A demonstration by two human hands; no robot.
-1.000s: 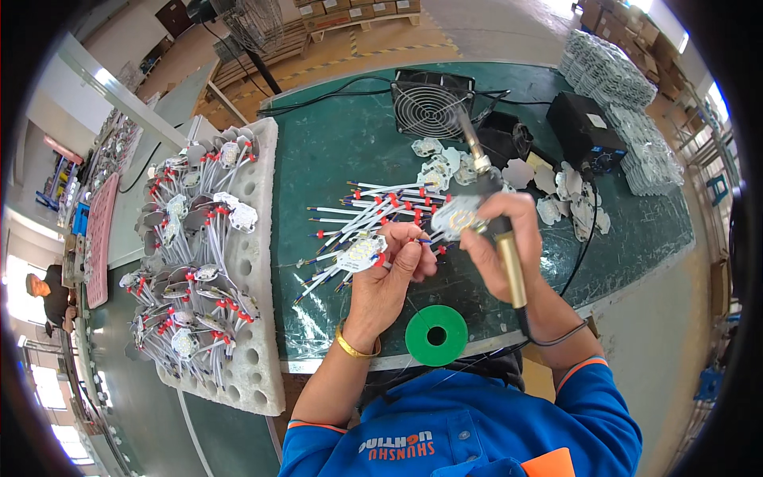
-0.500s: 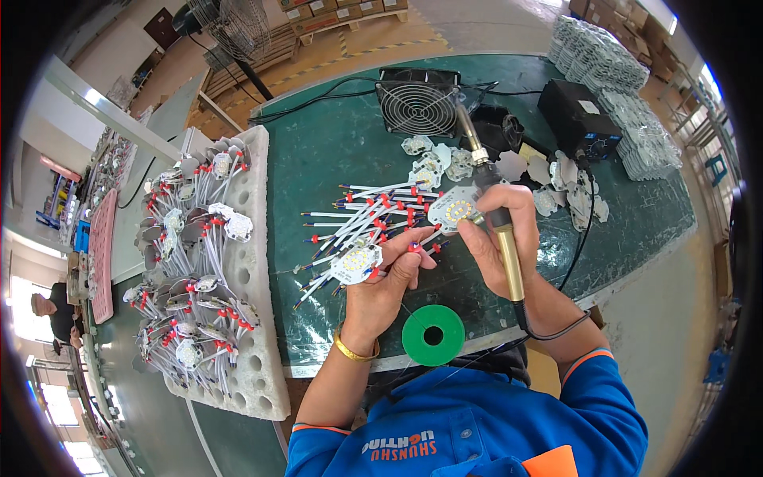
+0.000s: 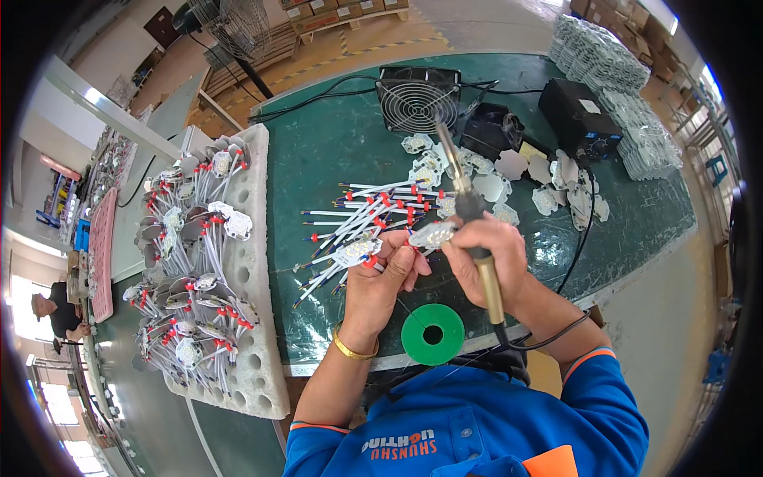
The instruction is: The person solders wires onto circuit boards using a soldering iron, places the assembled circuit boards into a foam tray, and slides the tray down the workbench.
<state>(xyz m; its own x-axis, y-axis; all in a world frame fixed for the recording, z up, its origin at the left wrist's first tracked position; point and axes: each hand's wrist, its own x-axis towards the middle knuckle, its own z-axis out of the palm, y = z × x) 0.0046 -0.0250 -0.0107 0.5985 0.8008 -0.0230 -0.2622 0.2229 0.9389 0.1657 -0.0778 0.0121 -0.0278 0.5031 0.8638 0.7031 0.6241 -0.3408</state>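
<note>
My left hand (image 3: 381, 278) is closed, pinching a round white LED board (image 3: 355, 253) with a red connector and white wire at its edge. My right hand (image 3: 499, 253) wraps round a soldering iron (image 3: 491, 290) with a gold handle, its metal tip pointing up and away. Between that hand's thumb and forefinger is a second LED board (image 3: 431, 235), tilted, its near edge close to my left fingertips. Beyond my left hand lies a bundle of white wires (image 3: 362, 211) with red connectors. A green solder spool (image 3: 433, 335) rests below my hands.
A square fan (image 3: 419, 99) stands at the table's far side. To its right are a black soldering station (image 3: 580, 119), loose boards (image 3: 563, 171) and tall stacks of boards (image 3: 628, 119). Wired boards crowd a white foam tray (image 3: 266, 350) on the left. The iron's cord loops by my right forearm.
My right hand has moved left and slightly down, bringing its LED board beside my left fingers and tilting it. The soldering iron shifted left with it. The left hand's board has tilted slightly.
</note>
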